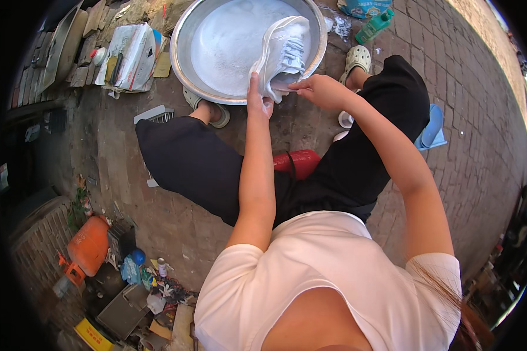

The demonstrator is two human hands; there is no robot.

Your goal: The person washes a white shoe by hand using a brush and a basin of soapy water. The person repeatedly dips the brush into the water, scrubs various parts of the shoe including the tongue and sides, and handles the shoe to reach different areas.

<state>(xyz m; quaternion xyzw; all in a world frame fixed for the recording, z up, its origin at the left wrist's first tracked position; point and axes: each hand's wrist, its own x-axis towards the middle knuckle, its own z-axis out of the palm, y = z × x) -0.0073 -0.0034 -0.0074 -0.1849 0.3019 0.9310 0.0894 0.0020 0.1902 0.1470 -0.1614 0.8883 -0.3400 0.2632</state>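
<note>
A white lace-up sneaker (276, 49) is held tilted over the near right side of a round metal basin (181, 75). White suds cover the water (228, 57) inside the basin. My left hand (259, 100) grips the shoe from its left and lower side, with some fingers hidden behind it. At the shoe's opening, below the pale laces (292, 55), my right hand (324, 92) has its thumb and forefinger pinched on the edge. Whether those fingertips also hold something small cannot be made out.
A green bottle (374, 27) and a blue bag (363, 8) stand right of the basin. Blue slippers (432, 125) lie beyond my right leg. Left are a white carton (131, 55) and a white rack (158, 115). An orange gas cylinder (88, 245) is at lower left.
</note>
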